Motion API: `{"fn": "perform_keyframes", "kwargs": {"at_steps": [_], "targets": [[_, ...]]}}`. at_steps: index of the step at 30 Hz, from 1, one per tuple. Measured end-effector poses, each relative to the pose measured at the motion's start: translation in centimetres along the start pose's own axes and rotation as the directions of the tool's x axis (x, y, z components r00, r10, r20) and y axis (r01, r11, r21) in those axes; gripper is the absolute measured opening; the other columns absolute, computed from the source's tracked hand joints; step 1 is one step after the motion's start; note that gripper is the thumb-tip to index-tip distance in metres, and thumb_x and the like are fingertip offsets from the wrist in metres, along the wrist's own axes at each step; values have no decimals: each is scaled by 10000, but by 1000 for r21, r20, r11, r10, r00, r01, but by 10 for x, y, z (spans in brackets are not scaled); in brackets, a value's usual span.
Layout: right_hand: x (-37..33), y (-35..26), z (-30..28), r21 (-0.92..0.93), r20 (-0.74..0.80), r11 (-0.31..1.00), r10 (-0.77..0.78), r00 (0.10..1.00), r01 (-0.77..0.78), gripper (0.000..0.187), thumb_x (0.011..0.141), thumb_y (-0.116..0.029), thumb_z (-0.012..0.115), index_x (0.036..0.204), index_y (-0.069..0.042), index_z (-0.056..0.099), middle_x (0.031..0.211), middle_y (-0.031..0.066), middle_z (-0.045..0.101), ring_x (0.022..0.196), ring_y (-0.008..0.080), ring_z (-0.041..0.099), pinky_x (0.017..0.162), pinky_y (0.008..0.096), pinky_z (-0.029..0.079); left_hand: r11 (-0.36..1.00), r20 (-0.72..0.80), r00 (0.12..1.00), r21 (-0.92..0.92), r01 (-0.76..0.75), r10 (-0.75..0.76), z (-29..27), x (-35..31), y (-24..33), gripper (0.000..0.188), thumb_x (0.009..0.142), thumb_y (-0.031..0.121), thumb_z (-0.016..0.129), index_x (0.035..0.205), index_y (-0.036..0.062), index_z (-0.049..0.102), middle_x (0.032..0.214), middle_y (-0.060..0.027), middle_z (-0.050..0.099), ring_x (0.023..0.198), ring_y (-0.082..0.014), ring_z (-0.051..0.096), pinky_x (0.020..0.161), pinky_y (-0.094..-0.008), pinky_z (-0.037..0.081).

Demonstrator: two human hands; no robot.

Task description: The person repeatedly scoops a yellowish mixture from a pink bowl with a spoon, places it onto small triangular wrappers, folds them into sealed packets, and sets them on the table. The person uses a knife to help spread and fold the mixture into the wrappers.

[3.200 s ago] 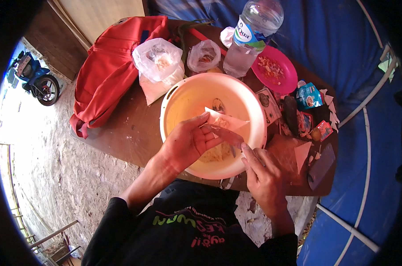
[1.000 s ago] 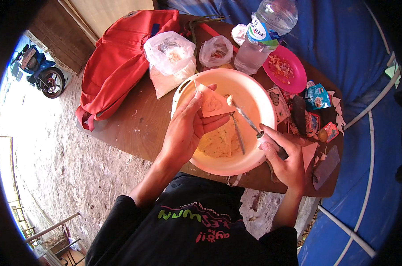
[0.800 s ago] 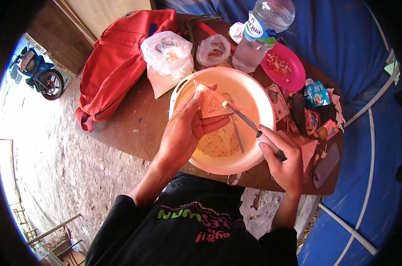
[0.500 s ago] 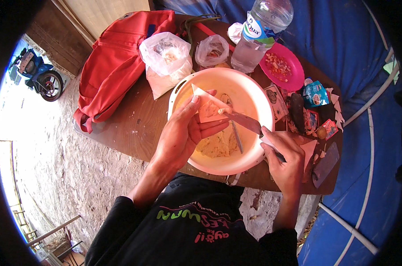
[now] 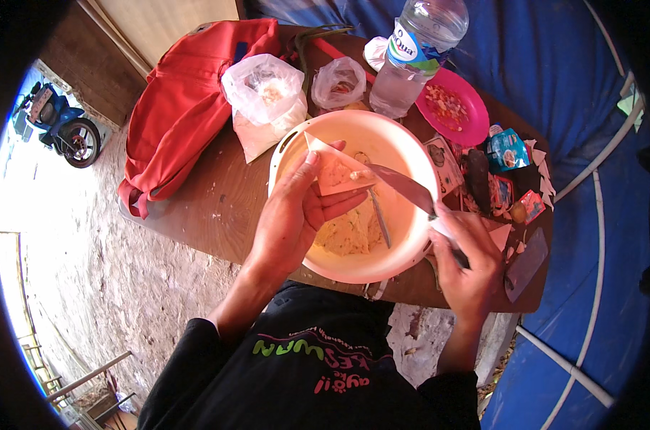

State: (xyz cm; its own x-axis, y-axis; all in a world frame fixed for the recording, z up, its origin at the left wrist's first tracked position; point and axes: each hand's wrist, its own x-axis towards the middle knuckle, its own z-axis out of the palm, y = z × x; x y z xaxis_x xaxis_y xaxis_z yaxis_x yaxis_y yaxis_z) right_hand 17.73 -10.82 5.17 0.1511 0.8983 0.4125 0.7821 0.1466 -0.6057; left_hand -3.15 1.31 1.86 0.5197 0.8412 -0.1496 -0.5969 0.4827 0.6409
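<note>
My left hand [image 5: 292,197] holds a flat, pale triangular piece [image 5: 330,175] over a large cream basin [image 5: 314,269]. A patch of paste lies on the triangle, and a small lump sits near its right corner. In my right hand [image 5: 468,254] is a knife [image 5: 403,188], gripped by its handle, with the blade tip beside that lump; I cannot tell whether they touch. Inside the basin lie a yellowish dough-like mixture [image 5: 346,236] and a metal spoon [image 5: 381,218]. More pale triangular pieces [image 5: 498,232] lie on the table, partly hidden behind my right hand.
Behind the basin stand an open plastic bag of white powder [image 5: 264,107], a smaller bag [image 5: 338,84] and a large water bottle [image 5: 411,64]. A pink plate of chopped pieces [image 5: 457,118] and small packets [image 5: 507,149] lie right. A red backpack [image 5: 181,100] is left.
My right hand has shifted slightly right, drawing the knife tip back from over the triangle to its corner. A lump from the tip now rests on the triangle. My left hand barely moved.
</note>
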Motion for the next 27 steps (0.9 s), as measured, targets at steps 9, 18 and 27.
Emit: {"fn": "perform_keyframes", "kwargs": {"at_steps": [9,18,27], "targets": [[1,-6,22,9,4,1000,-6,1000,6,391,850,23,716,1225,-87,707,886,109,655,790,251,667,695,363,524,999,-17,999,-7,45,-45,4,-3,-9,468,1090,306,398,1449,6,391,1346,-190,581,1206,-332,624,1078,-466,496],[-5,0,22,-21,-24,1000,-14,1000,14,392,839,24,732,1215,-87,713,892,109,655,794,253,662,691,367,522,987,3,992,-96,128,-128,5,-6,-5,461,1084,317,421,1422,4,435,1325,-162,603,1202,-276,628,1085,-450,493],[-10,7,16,-18,-38,999,-43,998,42,401,829,48,737,1208,-81,718,911,113,667,803,238,672,680,356,530,965,-12,981,-180,189,-194,-2,-7,-3,443,1091,297,396,1443,29,400,1316,-263,598,1153,-400,644,1049,-483,524]]}}
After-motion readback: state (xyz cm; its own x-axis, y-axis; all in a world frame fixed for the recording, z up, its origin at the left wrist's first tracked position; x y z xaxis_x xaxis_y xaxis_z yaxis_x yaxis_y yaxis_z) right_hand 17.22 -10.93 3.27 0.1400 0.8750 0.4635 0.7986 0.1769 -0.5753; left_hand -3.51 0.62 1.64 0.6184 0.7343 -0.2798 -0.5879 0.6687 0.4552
